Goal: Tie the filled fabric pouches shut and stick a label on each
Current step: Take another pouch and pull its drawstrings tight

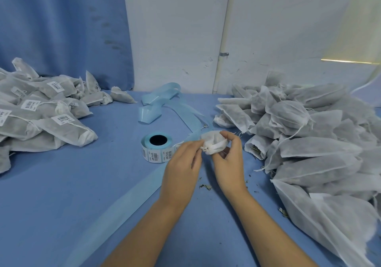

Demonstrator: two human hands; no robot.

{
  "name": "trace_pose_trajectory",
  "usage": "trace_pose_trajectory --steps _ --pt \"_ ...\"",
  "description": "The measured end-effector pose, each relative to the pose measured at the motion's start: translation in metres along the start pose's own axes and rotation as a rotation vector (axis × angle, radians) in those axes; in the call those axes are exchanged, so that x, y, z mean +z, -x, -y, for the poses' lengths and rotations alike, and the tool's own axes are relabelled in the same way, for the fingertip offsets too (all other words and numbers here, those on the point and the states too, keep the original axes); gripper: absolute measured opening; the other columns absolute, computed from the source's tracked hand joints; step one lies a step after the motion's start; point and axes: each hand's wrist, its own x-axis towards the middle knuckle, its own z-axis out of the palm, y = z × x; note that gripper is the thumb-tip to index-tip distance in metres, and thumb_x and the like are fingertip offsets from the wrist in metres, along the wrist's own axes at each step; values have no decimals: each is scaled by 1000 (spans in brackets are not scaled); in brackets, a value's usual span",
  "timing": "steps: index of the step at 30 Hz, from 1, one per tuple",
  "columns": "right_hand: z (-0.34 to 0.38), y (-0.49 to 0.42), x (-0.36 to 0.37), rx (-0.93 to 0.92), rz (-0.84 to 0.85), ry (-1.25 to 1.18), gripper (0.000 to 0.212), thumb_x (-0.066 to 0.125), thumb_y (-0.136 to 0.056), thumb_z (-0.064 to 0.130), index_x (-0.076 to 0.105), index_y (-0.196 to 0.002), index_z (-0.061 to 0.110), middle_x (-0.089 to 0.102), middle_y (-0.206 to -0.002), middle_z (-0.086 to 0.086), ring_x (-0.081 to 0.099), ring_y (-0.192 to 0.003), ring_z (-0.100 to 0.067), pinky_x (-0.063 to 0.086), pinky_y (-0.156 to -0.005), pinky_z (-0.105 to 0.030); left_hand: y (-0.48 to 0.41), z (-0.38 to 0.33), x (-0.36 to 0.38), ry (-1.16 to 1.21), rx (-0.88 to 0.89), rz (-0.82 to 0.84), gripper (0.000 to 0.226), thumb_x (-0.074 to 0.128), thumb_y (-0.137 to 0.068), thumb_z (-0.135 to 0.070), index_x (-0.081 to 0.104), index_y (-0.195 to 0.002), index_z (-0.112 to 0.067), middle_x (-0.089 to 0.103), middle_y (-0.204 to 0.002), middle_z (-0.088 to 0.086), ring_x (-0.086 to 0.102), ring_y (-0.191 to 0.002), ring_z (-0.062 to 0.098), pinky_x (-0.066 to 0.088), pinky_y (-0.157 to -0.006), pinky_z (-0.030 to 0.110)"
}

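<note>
Pouches without labels, many with open mouths, form the big heap [309, 143] on the right of the blue table [61, 194]; by that measure most of the work is left. The smaller heap [41, 112] on the left is tied and carries white barcode stickers. Spent backing strip [156, 105] curls behind the label roll [156, 150]. Just beside the roll, one pouch [214, 140] is held above the table: the right hand [228, 163] grips its gathered neck and the left hand [181, 169] pinches the drawstring [204, 148]. The label print is too small to read.
</note>
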Motion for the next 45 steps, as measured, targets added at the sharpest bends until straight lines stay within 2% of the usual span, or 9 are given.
trace_pose_trajectory --steps 5,8,13,18,21,24,29,36,45 --pt "-1 1 2 45 69 -77 54 55 -89 -6 42 -136 18 42 -145 3 44 -131 -14 41 -101 -15 0 3 -3 -73 -131 -7 5 63 -90 -16 65 -91 -20 58 -84 -12 55 -76 6 44 -64 20" --pt "-4 -1 3 62 102 19 55 50 -93 -2 38 -142 22 31 -152 10 31 -138 -1 30 -110 -16 -1 1 0 137 -316 60 18 59 -92 -14 58 -82 -29 62 -85 -9 62 -64 5 46 -57 14" --pt "-7 -3 1 61 124 131 46 51 -94 2 45 -137 17 21 -146 13 33 -100 37 29 -80 7 -2 -7 4 421 -600 92 10 53 -95 -12 54 -85 -11 68 -70 7 66 -58 15 52 -52 23" --pt "-7 -1 2 133 -40 165 34 64 -88 12 40 -110 23 47 -102 7 58 -77 -12 42 -66 -7 -5 -3 1 261 -607 99 17 55 -92 -19 52 -77 -12 48 -54 2 47 -51 16 40 -53 25" --pt "-6 1 3 215 -75 -12 11 52 -90 9 50 -95 19 66 -90 -9 65 -89 -27 52 -78 -26 -6 -6 2 529 -693 105 17 51 -93 -11 57 -80 -1 37 -49 0 33 -47 16 30 -46 25" --pt "-2 6 8 278 -84 -234 13 51 -93 23 55 -90 12 72 -90 -11 69 -92 -27 55 -77 -34 -8 -6 1 648 -723 60 21 49 -96 -13 60 -81 -2 35 -46 -5 30 -43 11 28 -41 20" --pt "-3 7 8 308 112 -147 32 63 -85 47 64 -83 15 69 -86 -6 64 -86 -16 49 -85 -36 -8 -1 -1 674 -690 37 15 53 -95 -10 62 -82 -8 37 -44 -8 32 -42 10 29 -41 18" --pt "-1 13 12 179 194 186 38 55 -96 35 66 -67 14 46 -47 13 36 -47 -2 30 -49 -15 -7 3 0 635 -651 63 18 48 -96 -5 63 -94 -14 42 -46 -9 37 -43 8 33 -43 18" --pt "4 11 8 302 150 -128 11 66 -86 12 73 -78 11 70 -72 -2 64 -73 -8 49 -70 -16 -6 2 3 590 -635 169 30 42 -93 0 61 -99 -23 43 -53 -2 39 -46 9 36 -44 18"
